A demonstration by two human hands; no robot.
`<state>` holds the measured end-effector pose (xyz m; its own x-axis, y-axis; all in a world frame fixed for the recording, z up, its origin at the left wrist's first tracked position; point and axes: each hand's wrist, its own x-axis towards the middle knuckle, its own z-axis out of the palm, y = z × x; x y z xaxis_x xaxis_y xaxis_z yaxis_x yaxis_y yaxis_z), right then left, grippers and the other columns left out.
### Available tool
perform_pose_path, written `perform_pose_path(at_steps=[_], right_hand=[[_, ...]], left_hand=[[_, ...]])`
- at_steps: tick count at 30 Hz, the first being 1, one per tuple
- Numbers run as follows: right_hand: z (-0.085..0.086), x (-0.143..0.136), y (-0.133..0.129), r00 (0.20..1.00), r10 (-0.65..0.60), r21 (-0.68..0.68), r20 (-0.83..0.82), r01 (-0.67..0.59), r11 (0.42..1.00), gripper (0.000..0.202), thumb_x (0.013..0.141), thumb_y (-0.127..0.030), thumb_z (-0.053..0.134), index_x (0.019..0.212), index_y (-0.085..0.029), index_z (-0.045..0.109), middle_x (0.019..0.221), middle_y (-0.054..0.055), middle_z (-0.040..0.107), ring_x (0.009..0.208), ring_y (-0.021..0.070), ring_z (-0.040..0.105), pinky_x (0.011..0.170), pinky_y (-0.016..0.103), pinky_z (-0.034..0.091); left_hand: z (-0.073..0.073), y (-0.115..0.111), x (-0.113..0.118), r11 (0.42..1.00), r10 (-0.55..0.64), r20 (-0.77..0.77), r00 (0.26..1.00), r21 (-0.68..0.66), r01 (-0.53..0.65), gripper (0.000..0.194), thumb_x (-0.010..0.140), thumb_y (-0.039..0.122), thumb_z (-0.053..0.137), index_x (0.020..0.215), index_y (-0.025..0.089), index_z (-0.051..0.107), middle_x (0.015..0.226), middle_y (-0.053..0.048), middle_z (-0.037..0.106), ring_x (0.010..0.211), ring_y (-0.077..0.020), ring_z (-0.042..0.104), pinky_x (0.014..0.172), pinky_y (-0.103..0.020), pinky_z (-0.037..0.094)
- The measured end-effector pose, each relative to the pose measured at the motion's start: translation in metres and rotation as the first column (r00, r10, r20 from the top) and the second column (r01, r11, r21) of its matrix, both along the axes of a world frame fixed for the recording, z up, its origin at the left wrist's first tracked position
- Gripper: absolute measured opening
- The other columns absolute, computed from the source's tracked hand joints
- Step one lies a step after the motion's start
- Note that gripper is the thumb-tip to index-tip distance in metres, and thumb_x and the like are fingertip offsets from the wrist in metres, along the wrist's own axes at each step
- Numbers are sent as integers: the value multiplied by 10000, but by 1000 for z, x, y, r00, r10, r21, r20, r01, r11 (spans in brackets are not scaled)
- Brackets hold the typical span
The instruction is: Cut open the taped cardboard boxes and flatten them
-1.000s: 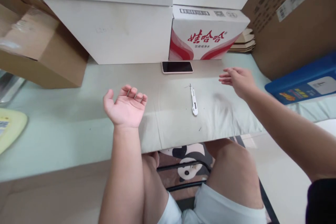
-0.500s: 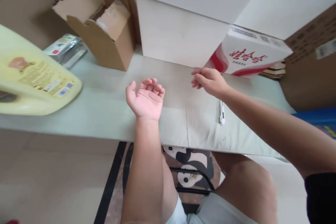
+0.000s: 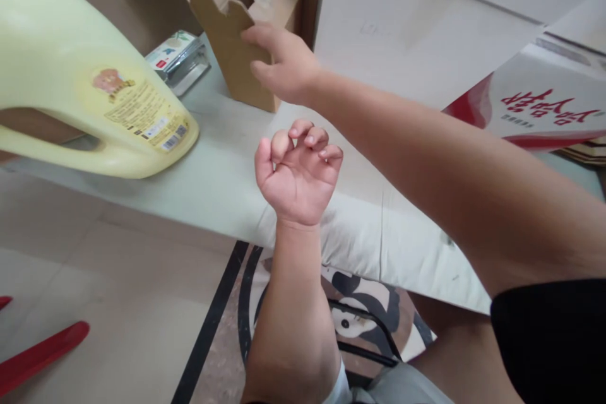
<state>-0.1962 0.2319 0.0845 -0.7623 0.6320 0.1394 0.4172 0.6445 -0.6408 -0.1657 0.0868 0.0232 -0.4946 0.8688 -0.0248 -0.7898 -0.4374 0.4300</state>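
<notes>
My left hand (image 3: pixel 300 173) rests palm up on the pale tabletop (image 3: pixel 222 183), its fingers loosely curled and apart, with nothing in it. Beyond it, my right hand (image 3: pixel 284 66) reaches across to the left, thumb and fingers spread, in front of the open cardboard box (image 3: pixel 237 53). Whether its fingertips touch the box I cannot tell. Light wrapping shows inside the box, whose flaps stand up.
A large yellow bottle (image 3: pixel 137 101) leans in at the left, with a clear-sided package (image 3: pixel 182 63) behind it. White boxes (image 3: pixel 392 31) and a red-and-white carton (image 3: pixel 530 101) stand at the back right. Red objects (image 3: pixel 42 356) lie low at the left.
My right hand has swung left from the red-and-white carton to the cardboard box, its fingers spreading. The view has shifted left, and the white cutter is now out of sight. My left hand remains palm up.
</notes>
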Motion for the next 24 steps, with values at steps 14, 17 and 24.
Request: perform_pose_path(at_steps=[14,17,24], right_hand=[[-20,129,-13,732,-374,-75,-570,406,911,267,833,37,464,801,-128,671,853,-6,655,531,26,575,513,182,432],[-23,187,-31,598,-491,-137,-633,539,831,170,835,-108,507,715,-204,580,609,-16,542,518,92,555,521,246,413],[-34,302,-124,524,-504,61,-686,733,678,224,690,-491,813,811,-391,654,689,17,606,655,225,620,659,451,461]], left_hand=[[-4,-5,3,998,52,-58,997,32,-51,512,1022,594,345,690,205,313,892,-64,488,839,-178,517,683,-318,441],[-1,-10,2,987,131,-102,986,-76,-139,533,982,662,409,681,224,382,790,-47,476,744,-171,508,615,-312,433],[-5,-5,-13,964,152,-130,980,-197,-176,407,1009,553,397,743,261,495,627,11,446,513,-128,382,493,-263,374]])
